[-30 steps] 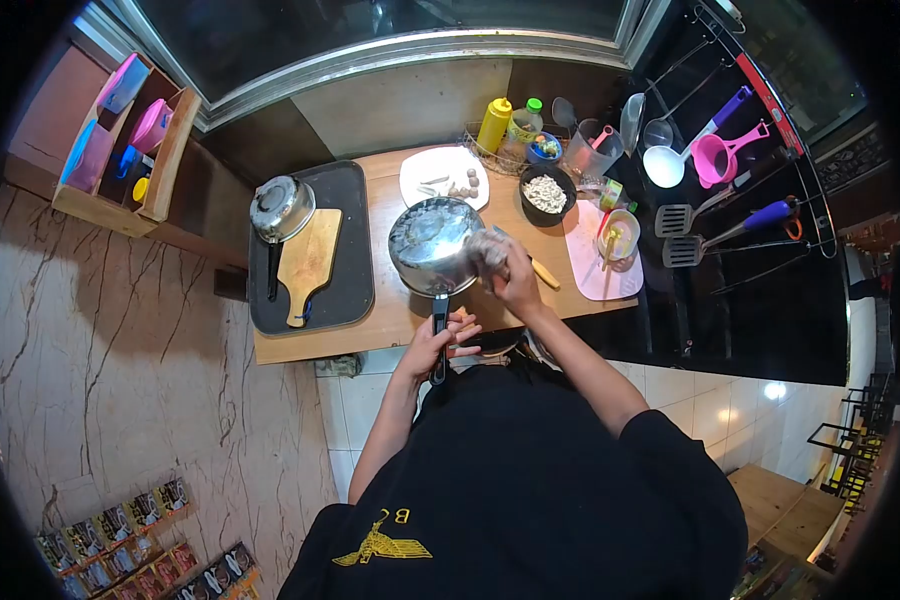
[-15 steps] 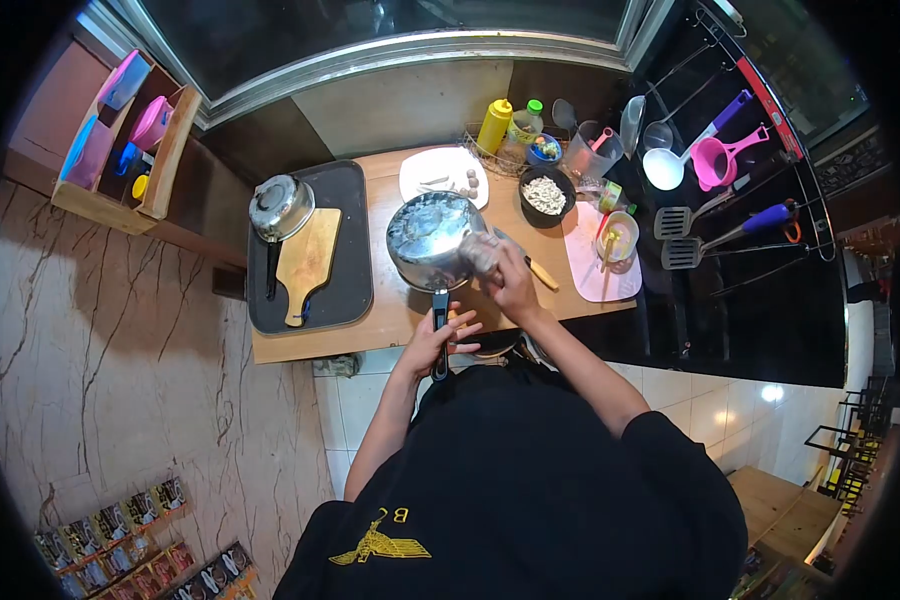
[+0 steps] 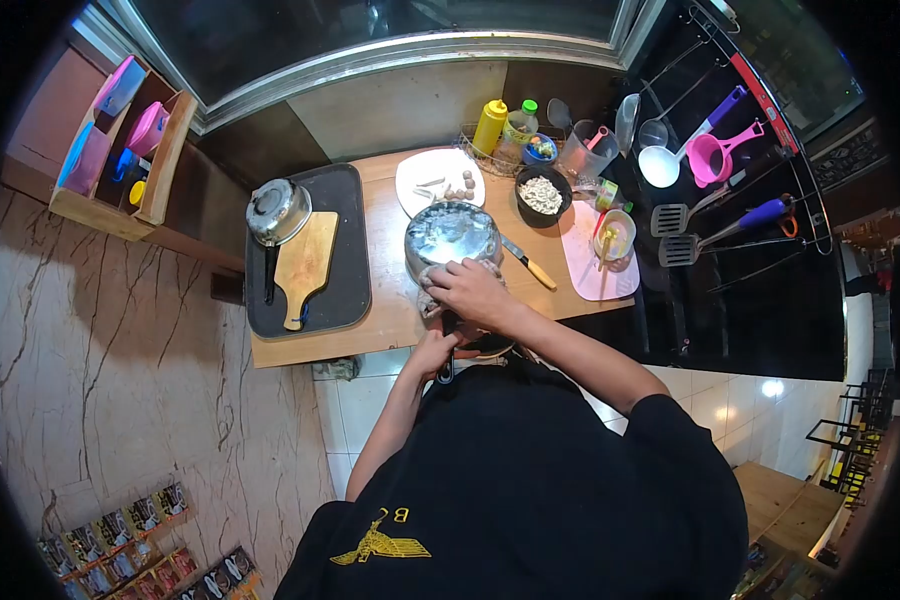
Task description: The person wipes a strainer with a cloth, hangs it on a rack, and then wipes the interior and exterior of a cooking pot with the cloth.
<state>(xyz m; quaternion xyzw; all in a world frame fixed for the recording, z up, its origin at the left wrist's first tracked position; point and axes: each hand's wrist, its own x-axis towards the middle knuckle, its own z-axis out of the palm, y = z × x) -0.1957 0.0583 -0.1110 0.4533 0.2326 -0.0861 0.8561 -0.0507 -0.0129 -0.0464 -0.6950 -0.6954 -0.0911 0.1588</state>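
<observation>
A shiny metal saucepan [image 3: 454, 232] is held over the front of the wooden table, its round metal surface facing up. My left hand [image 3: 432, 352] is closed around its black handle, close to my body. A greyish cloth [image 3: 429, 303] lies bunched against the pan's near side. On top of it presses my right hand [image 3: 473, 294], which grips the cloth and hides part of it and of the pan. Just right of the pan rests a knife [image 3: 536, 270] with a yellow handle. Behind the pan is a white plate [image 3: 410, 180] with small brown balls and pale pieces.
At left, a dark tray [image 3: 350, 270] holds another metal pot [image 3: 278, 212] and a wooden cutting board [image 3: 305, 255]. To the right stand a black bowl [image 3: 542, 212] of pale chopped pieces, a pink board [image 3: 590, 285] and a small tub [image 3: 620, 225]. Utensils hang on a black rack [image 3: 750, 290].
My right hand with the cloth has moved left and toward me, from the pan's right side to its near side. The pan has shifted slightly right, and my left fingers have closed round the handle.
</observation>
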